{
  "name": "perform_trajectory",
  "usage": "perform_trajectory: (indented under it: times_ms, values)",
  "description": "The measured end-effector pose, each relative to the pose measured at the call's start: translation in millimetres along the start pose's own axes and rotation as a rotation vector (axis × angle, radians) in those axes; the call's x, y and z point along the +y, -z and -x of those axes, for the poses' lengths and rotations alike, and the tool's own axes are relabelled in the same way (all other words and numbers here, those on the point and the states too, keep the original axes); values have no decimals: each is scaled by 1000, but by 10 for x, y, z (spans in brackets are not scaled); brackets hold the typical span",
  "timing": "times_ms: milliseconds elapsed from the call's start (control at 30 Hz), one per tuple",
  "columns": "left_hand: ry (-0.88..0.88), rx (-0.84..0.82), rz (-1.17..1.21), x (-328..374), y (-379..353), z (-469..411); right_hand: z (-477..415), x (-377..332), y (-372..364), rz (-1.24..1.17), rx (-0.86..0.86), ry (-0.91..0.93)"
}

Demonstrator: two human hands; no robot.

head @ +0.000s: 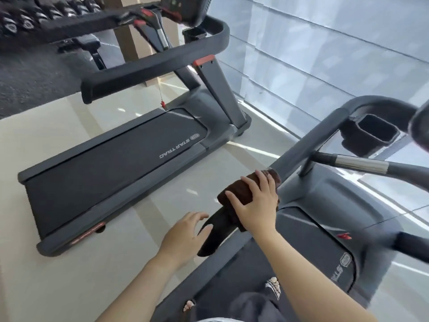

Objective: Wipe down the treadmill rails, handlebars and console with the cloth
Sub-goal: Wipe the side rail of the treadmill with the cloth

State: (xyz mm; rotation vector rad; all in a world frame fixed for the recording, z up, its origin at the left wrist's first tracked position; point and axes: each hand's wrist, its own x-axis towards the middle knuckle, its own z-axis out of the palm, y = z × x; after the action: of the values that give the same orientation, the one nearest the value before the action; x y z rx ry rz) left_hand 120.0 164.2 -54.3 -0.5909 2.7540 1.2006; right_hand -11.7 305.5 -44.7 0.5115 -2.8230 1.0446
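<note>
Cloth (238,190), brown, lies wrapped over the near treadmill's left handlebar (308,140); spread, nearly straight fingers (247,182) of the right hand (255,205) press it there. Left hand (183,233) hovers just beside the bar's lower end, fingers loosely splayed, holding nothing.

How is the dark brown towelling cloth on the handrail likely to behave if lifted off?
Probably floppy: the dark brown towelling cloth hangs limp at its free end below the dark grey handrail. Likely light: it moulds to the rail under the right hand. Its surface looks fuzzy, not slippery.
</note>
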Motion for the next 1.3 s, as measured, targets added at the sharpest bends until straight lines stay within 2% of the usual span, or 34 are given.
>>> perform_trajectory:
  times_ms: [100,200,300,400,467,633,833,1000,1067,1167,1300]
  values:
    - [-61,-37,33,55,-111,-7,181,-42,-56,-58,31,-14]
    - [-89,-29,66,24,-142,-46,-73,5,17,-8,-23,-49]
    - [-109,-39,88,3,-132,-48,-263,-18,65,16,8,-116]
    - [-131,-52,69,-13,-106,-64,39,-55,-27,-74,83,-106]
    - [-138,-62,66,-16,-88,-106,180,-28,-54,-127,62,-92]
    - [-137,-81,81,72,-125,-231,-319,28,69,-25,24,-167]
    - [-130,-39,73,316,-272,-484,-176,175,74,-131,98,-130]
    - [-130,-31,17,593,-378,-778,-871,382,230,8,-8,-132]
    - [-126,-11,-32,702,-434,-896,-936,542,316,-20,-52,-45]
    - [-72,13,-49,827,-537,-1034,-910,906,517,-163,-191,187]
    - [6,51,-79,945,-703,-1179,-1365,1214,765,-83,-414,377]
